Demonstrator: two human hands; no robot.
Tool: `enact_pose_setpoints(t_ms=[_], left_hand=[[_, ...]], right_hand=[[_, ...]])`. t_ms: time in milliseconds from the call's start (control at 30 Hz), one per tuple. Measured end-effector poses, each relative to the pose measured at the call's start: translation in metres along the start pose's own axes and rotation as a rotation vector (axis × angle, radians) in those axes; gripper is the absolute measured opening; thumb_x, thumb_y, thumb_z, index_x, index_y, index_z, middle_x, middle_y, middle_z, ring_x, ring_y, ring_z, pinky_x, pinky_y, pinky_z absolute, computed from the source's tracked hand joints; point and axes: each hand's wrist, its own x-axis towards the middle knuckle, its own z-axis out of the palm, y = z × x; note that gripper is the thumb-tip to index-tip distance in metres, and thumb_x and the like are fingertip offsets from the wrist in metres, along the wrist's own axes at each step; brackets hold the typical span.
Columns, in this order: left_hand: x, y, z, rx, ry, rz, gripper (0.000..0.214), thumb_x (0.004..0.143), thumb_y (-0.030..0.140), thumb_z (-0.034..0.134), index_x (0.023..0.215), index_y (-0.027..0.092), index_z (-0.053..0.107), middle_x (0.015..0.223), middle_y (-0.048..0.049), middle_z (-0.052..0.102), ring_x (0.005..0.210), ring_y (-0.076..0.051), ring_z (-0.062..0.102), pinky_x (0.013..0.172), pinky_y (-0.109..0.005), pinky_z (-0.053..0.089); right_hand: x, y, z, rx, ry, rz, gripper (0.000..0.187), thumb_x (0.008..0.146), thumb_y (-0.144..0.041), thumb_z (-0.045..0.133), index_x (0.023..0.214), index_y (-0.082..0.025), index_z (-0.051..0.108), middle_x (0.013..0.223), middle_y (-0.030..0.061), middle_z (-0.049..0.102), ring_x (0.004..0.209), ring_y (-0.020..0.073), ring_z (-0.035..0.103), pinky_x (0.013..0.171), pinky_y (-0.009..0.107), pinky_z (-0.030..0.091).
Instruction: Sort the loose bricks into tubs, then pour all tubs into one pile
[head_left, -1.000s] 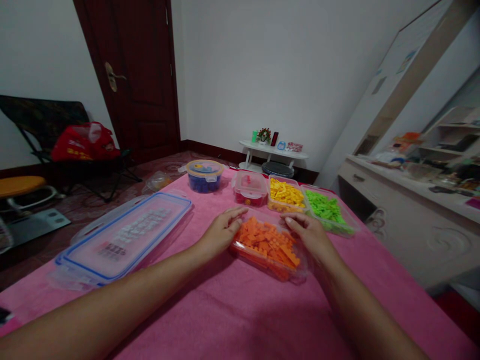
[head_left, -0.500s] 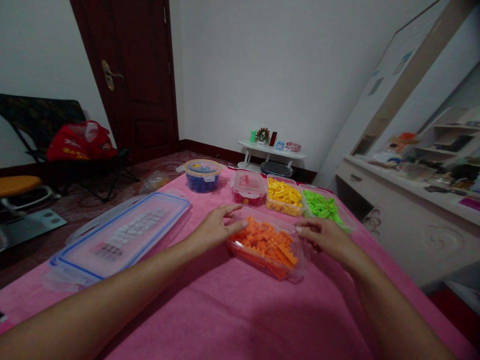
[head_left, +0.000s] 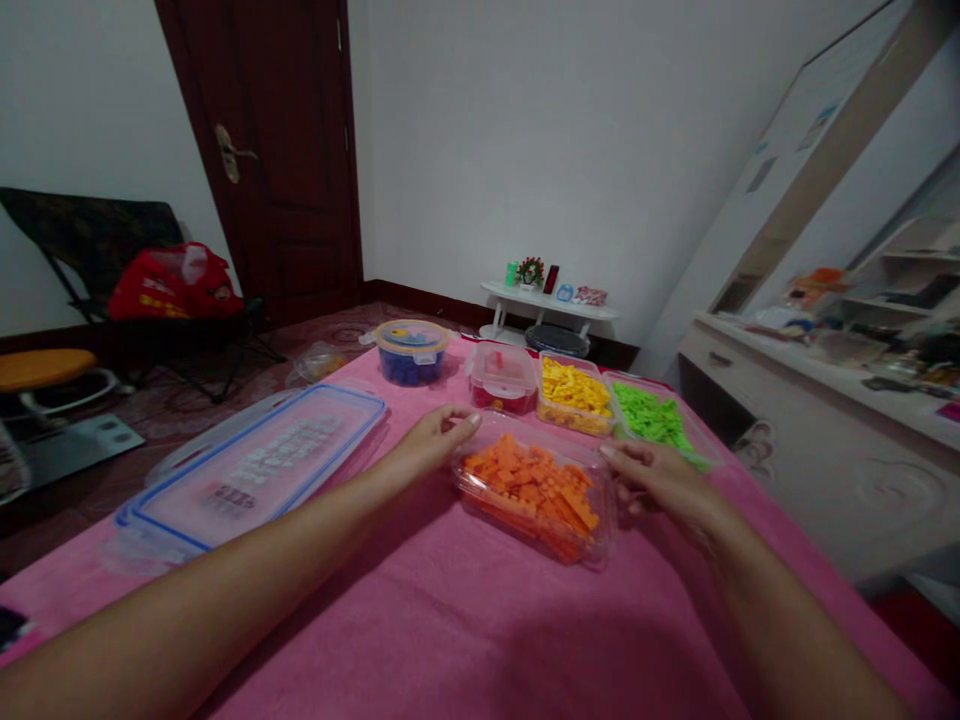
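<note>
A clear plastic container (head_left: 606, 545) of orange building bricks (head_left: 536, 490) rests on the pink cloth (head_left: 420, 640) in front of me. My left hand (head_left: 442, 437) pinches its far left rim between thumb and fingers. At the right end, my right hand (head_left: 652, 475) grips the rim, the thumb on top and the other fingers partly hidden below. Just beyond stand a clear box of yellow bricks (head_left: 574, 390), one of green bricks (head_left: 652, 412), and a lidded box with red contents (head_left: 502, 375).
A round lidded tub (head_left: 411, 352) with blue pieces stands at the back left of the table. A long blue-edged lidded box (head_left: 259, 465) lies along the left side. Beyond the table are a low white stand (head_left: 551, 300) and a chair with a red bag (head_left: 176, 282).
My left thumb has drawn back from over the orange bricks to the container's rim. My right hand has closed in on the right rim. The view has shifted slightly.
</note>
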Motion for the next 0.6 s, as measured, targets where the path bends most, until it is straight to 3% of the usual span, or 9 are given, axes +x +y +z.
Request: enact_pose_setpoints(t_ms=[100,200,267,467,600], left_hand=[[0.003,-0.003,-0.003,-0.017,-0.041,-0.107,0.033,0.071,0.039,0.072,0.089,0.016,0.058,0.067,0.0008,0.06,0.053,-0.01,0.054,0.048,-0.019,0.039],[0.007,-0.006,-0.005,-0.062,-0.138,-0.175,0.03,0.069,0.037,0.071,0.067,0.015,0.05,0.05,0.0051,0.048,0.041,-0.007,0.044,0.044,-0.02,0.035],[0.009,-0.007,-0.006,-0.085,-0.152,-0.18,0.032,0.067,0.037,0.071,0.062,0.015,0.049,0.048,0.005,0.047,0.04,-0.007,0.043,0.044,-0.02,0.034],[0.008,0.009,-0.009,0.062,-0.035,0.042,0.022,0.064,0.029,0.075,0.074,0.012,0.065,0.063,0.0009,0.06,0.054,-0.008,0.051,0.049,-0.019,0.036],[-0.003,0.035,-0.01,0.069,-0.023,0.206,0.025,0.07,0.03,0.072,0.09,0.014,0.068,0.079,-0.0014,0.065,0.065,-0.01,0.056,0.054,-0.019,0.044]], right_hand=[[0.001,0.002,-0.004,-0.076,-0.067,0.021,0.036,0.071,-0.048,0.068,0.061,-0.017,0.054,0.045,-0.001,0.055,0.038,0.0074,0.051,0.037,0.016,0.038],[0.002,0.004,-0.004,-0.095,-0.092,0.025,0.039,0.072,-0.05,0.066,0.057,-0.016,0.054,0.042,-0.0002,0.055,0.035,0.0065,0.049,0.037,0.016,0.036],[0.002,0.004,-0.003,-0.094,-0.082,0.018,0.039,0.073,-0.05,0.065,0.057,-0.015,0.056,0.042,0.0,0.056,0.035,0.0064,0.049,0.037,0.015,0.036],[-0.006,-0.01,-0.003,-0.178,-0.005,-0.033,0.036,0.071,-0.045,0.067,0.054,-0.014,0.059,0.04,0.002,0.056,0.034,0.0074,0.05,0.036,0.015,0.036],[-0.022,-0.03,-0.005,-0.084,0.175,-0.175,0.031,0.064,-0.043,0.074,0.058,-0.014,0.064,0.042,0.0025,0.058,0.034,0.0094,0.051,0.035,0.017,0.041]])
